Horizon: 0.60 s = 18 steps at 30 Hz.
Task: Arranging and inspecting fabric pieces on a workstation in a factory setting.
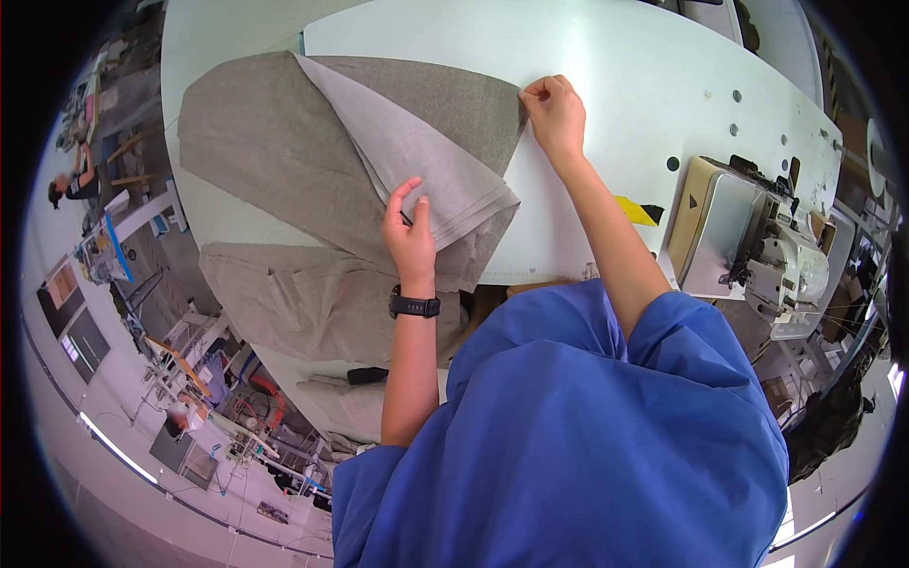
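Note:
A grey-brown fabric panel lies spread on the white table. Its paler underside shows on a flap folded over toward me. My right hand pinches the panel's far right corner between thumb and fingertips. Over the flap is my left hand, with index finger and thumb raised apart and the other fingers curled. A small dark thing shows between them; its kind I cannot make out. A black watch is on my left wrist.
To my right stands a sewing machine with a pale metal cover, near a yellow and black piece on the white table. More grey-brown fabric lies at the left near edge. A person is far left.

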Tool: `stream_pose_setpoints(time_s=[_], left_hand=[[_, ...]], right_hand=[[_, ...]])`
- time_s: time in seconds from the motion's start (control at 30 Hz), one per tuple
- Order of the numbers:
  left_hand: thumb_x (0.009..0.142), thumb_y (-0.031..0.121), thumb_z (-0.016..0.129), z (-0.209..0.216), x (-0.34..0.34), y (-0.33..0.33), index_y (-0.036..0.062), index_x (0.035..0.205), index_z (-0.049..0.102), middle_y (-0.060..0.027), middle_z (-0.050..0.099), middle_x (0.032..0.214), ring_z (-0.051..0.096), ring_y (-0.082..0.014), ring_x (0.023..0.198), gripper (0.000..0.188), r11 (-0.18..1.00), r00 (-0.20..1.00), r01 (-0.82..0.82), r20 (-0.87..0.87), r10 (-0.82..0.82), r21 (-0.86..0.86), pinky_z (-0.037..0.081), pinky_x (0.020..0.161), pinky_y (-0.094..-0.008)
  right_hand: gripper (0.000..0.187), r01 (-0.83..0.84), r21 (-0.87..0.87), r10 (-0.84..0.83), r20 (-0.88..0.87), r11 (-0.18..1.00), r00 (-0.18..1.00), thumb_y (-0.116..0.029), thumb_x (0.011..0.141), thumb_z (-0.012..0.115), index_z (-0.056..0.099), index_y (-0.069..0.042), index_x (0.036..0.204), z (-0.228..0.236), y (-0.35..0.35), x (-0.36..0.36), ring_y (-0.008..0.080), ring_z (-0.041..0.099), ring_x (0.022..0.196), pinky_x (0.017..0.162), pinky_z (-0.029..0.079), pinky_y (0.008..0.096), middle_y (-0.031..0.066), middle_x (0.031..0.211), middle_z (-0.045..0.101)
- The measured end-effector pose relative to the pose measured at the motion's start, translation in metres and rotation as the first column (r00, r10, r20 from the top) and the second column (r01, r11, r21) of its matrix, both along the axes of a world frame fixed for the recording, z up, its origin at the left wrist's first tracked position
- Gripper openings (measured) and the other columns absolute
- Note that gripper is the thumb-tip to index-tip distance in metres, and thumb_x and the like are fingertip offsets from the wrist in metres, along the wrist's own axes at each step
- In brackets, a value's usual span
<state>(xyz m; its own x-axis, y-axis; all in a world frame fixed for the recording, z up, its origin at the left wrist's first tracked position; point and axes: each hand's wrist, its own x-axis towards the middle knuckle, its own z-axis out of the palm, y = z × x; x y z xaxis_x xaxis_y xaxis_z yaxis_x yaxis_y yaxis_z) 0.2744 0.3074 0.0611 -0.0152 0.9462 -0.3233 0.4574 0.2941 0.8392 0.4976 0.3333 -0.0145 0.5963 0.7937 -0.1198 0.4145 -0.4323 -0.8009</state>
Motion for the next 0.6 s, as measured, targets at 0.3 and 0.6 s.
stream_pose_setpoints(time_s=[0.3,0.6], left_hand=[[0.082,0.012,0.059,-0.022,0.001,0.004,0.0009,0.076,0.053,0.0039,0.049,0.071,0.037,-0.0056,0.064,0.014,0.975,0.959,-0.163,0.208,0.193,-0.153,0.033,0.058,-0.0206],[0.081,0.008,0.063,-0.021,-0.015,-0.004,0.0062,0.078,0.044,0.0031,0.042,0.08,0.037,-0.0069,0.076,0.019,0.977,0.974,-0.209,0.09,0.206,0.029,0.034,0.071,-0.021]], right_hand=[[0.012,-0.405,0.214,0.427,-0.071,0.889,0.901,-0.009,0.073,0.064,0.058,-0.002,0.081,0.033,-0.028,-0.052,0.0256,0.057,0.077,0.068,0.046,0.0346,0.0101,0.078,0.057],[0.015,-0.177,0.014,0.175,0.073,0.984,0.982,-0.009,0.072,0.065,0.055,-0.002,0.08,0.005,-0.024,-0.024,0.0261,0.057,0.076,0.067,0.045,0.0358,0.0103,0.078,0.057]])
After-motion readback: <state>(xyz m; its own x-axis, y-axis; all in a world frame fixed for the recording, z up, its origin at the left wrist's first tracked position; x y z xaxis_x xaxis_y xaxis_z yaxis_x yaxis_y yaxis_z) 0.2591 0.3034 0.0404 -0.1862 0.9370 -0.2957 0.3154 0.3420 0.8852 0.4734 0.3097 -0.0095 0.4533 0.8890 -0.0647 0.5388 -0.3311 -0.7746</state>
